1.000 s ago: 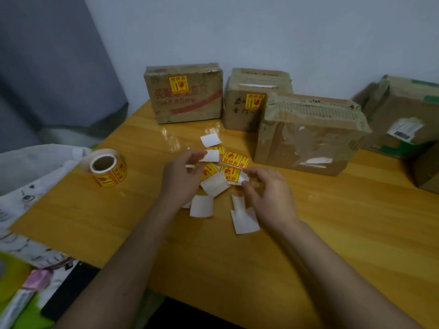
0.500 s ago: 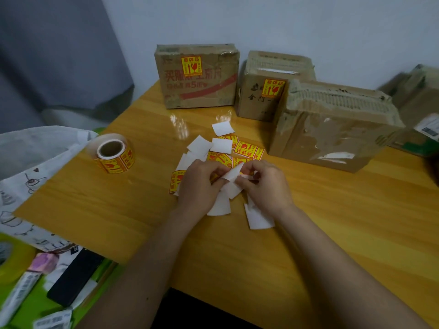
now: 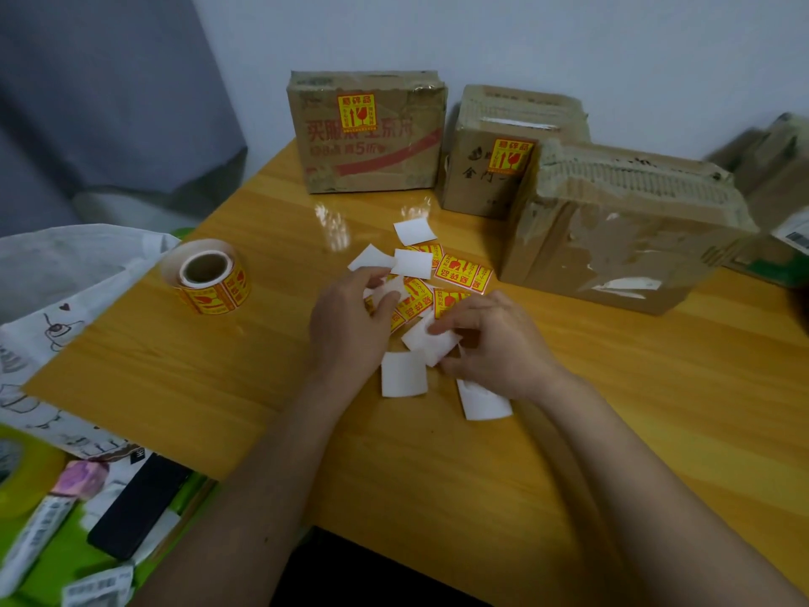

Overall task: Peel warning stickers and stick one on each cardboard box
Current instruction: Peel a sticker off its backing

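Observation:
My left hand [image 3: 350,319] pinches a small sticker piece [image 3: 386,292] that shows its white side, with a yellow edge below it. Just to its right, my right hand [image 3: 497,343] pinches a white backing paper [image 3: 431,340] between thumb and fingers. Both hands hover over a heap of loose yellow-and-red warning stickers [image 3: 464,273] on the wooden table [image 3: 437,475]. The left cardboard box [image 3: 372,159] and the middle box [image 3: 477,186] each carry a warning sticker on the front. No yellow sticker shows on the large front box [image 3: 621,243].
A sticker roll [image 3: 210,278] stands left of the hands. Peeled white backings lie around, one [image 3: 402,374] by my left wrist and one [image 3: 483,400] under my right wrist. More boxes [image 3: 779,168] stand far right. A white bag [image 3: 65,273] and a black phone [image 3: 135,506] lie off the table's left edge.
My hands, joined on one piece half a second ago, have drawn apart. The left hand moved up and left with its piece, and the right keeps the white backing.

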